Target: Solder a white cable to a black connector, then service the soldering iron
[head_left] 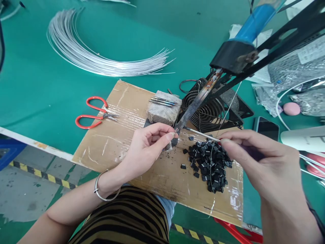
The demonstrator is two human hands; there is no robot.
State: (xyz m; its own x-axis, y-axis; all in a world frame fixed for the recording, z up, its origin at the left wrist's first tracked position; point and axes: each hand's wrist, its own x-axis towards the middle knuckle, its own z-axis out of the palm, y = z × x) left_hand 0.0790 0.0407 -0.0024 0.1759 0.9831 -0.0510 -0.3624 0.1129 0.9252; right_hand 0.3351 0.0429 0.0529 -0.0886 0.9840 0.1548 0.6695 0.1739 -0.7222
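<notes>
My left hand (149,144) is closed in a pinch right at the tip of a soldering iron (200,96). What its fingertips hold is too small to make out. Between thumb and forefinger, my right hand (261,159) grips a thin metal rod (201,133), whose far end reaches toward the iron's tip. Under the rod lies a heap of small black connector-like pieces (213,162), with a few scattered to its left. A thin strand of wire (230,105) hangs past my right fingers across the heap. Behind my left hand, a grey block (162,113) carries several thin metal pins (164,101).
A taped cardboard sheet (99,152) covers the front of the green table. Red-handled scissors (95,115) lie at left, and a bundle of white wires (101,62) curves behind. A black fan (205,112) sits beyond the iron. Phone (266,128) and plastic bags (294,66) occupy the right.
</notes>
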